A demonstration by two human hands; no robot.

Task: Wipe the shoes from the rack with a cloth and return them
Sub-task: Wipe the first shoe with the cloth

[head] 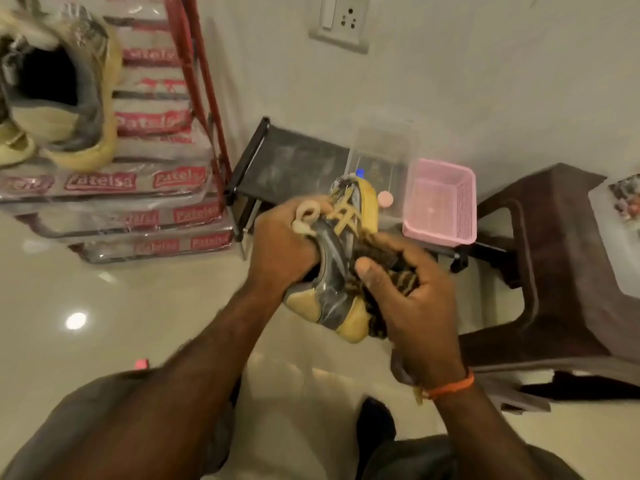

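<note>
A yellow and grey sneaker (334,268) is held in mid-air at the centre of the view, toe towards me. My left hand (280,247) grips it around the tongue and upper. My right hand (412,292) holds a dark striped cloth (398,282) against the shoe's right side. The matching sneaker (59,98) stands on a stack of packed bags at the upper left. Behind the held shoe stands the low black shoe rack (294,161), against the wall.
A pink plastic basket (440,202) and a clear plastic box (381,157) sit on the rack. A brown plastic stool (554,265) stands at the right. The stacked bags (114,202) and a red metal frame (204,91) stand at the left on the glossy floor.
</note>
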